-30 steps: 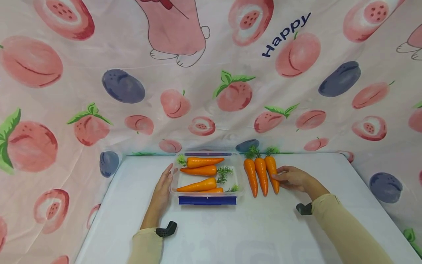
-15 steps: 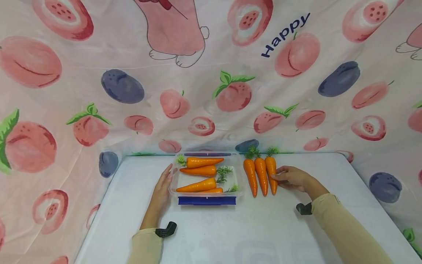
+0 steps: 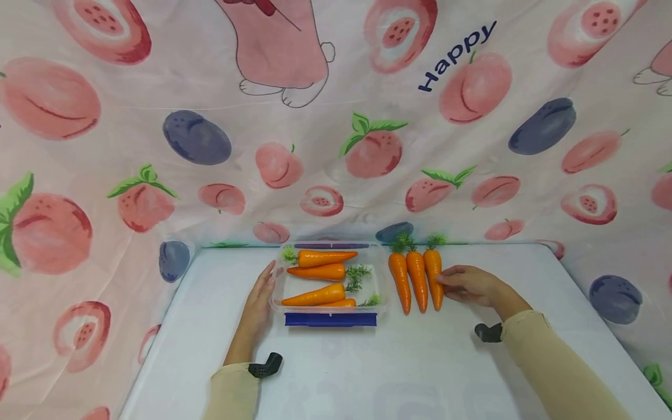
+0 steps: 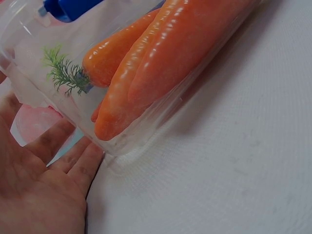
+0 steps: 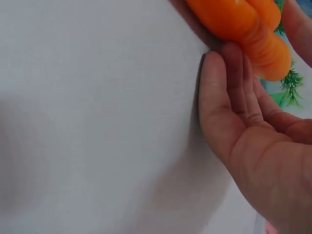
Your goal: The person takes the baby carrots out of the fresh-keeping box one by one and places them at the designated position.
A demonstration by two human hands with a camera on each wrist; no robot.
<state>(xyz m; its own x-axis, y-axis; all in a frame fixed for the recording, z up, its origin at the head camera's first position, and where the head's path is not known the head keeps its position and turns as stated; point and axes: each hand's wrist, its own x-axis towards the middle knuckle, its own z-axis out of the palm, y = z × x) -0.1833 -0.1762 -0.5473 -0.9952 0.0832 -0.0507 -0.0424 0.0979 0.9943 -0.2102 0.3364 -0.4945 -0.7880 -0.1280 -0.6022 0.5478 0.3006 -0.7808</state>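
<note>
Centrally, a clear box (image 3: 310, 283) sits on a white bench (image 3: 367, 361), holding four carrots (image 3: 315, 294) laid lengthwise, the lowest partly hidden under its neighbour. Blue flaps (image 3: 331, 319) at front and back lie folded out, leaving the top uncovered. Just to the box's right, three carrots (image 3: 417, 280) lie side by side, green tops toward the back, perhaps lined up so each is easy to reach.

The person's left hand (image 3: 258, 300) rests along the box's left wall, fingers straight and slightly spread, probably to steady it. The right hand (image 3: 472, 286) is at the outermost of the three, fingers mostly straight beside its right edge, thumb apart; no grip shows, and whether they press it cannot be told.

Behind hangs a fruit-print cloth (image 3: 157, 76). Its one readable word, slanting upward in dark blue, is "Happy" (image 3: 457, 56). Pale marks near the bench's front are too faint to read. No brand shows on the box.
</note>
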